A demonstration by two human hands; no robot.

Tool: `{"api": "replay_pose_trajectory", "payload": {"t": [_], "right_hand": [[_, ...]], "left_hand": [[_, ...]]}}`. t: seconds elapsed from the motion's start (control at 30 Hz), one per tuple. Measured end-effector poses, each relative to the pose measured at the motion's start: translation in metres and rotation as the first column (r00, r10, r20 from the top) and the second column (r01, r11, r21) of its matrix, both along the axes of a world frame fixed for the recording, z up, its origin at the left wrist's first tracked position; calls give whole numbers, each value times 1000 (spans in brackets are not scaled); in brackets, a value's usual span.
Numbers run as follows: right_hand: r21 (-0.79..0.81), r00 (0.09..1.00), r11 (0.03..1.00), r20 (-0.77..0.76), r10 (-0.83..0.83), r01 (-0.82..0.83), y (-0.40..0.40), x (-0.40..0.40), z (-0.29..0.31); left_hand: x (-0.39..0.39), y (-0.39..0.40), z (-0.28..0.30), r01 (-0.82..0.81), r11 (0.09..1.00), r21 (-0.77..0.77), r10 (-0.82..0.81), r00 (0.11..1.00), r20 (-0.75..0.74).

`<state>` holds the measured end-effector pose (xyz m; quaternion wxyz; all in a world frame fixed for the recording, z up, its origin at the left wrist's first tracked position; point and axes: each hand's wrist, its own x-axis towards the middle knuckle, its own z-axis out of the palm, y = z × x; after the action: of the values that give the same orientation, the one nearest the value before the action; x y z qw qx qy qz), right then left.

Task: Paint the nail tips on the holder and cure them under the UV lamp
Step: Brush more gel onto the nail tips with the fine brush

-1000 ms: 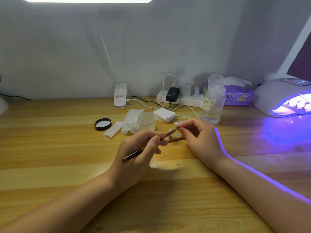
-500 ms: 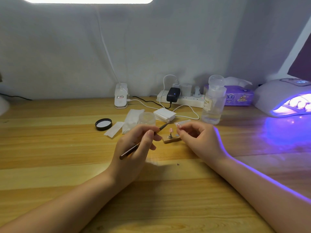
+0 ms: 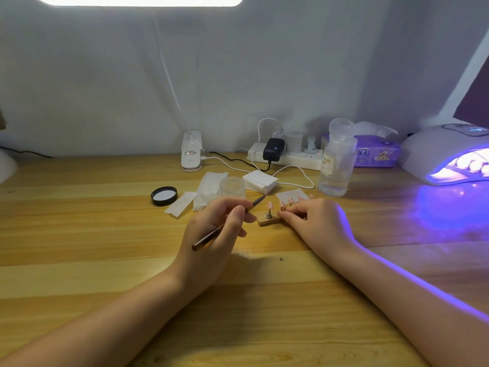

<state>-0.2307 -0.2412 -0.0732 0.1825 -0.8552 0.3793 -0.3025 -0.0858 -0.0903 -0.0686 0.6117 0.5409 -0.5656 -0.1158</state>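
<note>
Two bare hands over the light wooden table (image 3: 79, 234). Left hand (image 3: 214, 234) pinches a thin dark-handled nail brush (image 3: 225, 226), thumb and fingers curled round the shaft; bristle tip points up and right, just beyond the fingertips, near but not touching the nail tips. Right hand (image 3: 315, 221) grips the right part of the small pale wooden holder block (image 3: 267, 221), fingers curled on it, holder resting on the table. Several pink nail tips (image 3: 270, 205) stand on short metal stems just above and left of that grip, some partly hidden by the fingers. White dome UV lamp (image 3: 444, 152) glows purple well right of the right hand. Clear plastic liquid bottle (image 3: 336, 165) stands behind the right hand, small clear jar (image 3: 232, 185) and round black lid (image 3: 164, 196) behind the left.
</note>
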Motion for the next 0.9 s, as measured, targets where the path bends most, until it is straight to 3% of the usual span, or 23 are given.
{"api": "replay_pose_trajectory", "payload": {"t": [0.27, 0.4, 0.53, 0.67, 0.9], "right_hand": [[-45, 996, 999, -87, 4, -8, 3, -5, 6], [-199, 968, 979, -252, -13, -39, 6, -7, 12], [-345, 955, 939, -278, -103, 1, 5, -11, 14], [-368, 945, 930, -305, -114, -6, -2, -14, 13], [-383, 901, 922, -416, -121, -53, -1, -2, 8]], "left_hand": [[7, -2, 0, -26, 999, -39, 26, 1000, -8], [12, -3, 7, -50, 995, -87, 44, 997, -62], [20, -4, 17, -89, 990, -110, 82, 994, -66], [41, -5, 39, -171, 975, -138, 177, 984, 27], [85, -11, 79, -366, 925, 107, 371, 928, -30]]}}
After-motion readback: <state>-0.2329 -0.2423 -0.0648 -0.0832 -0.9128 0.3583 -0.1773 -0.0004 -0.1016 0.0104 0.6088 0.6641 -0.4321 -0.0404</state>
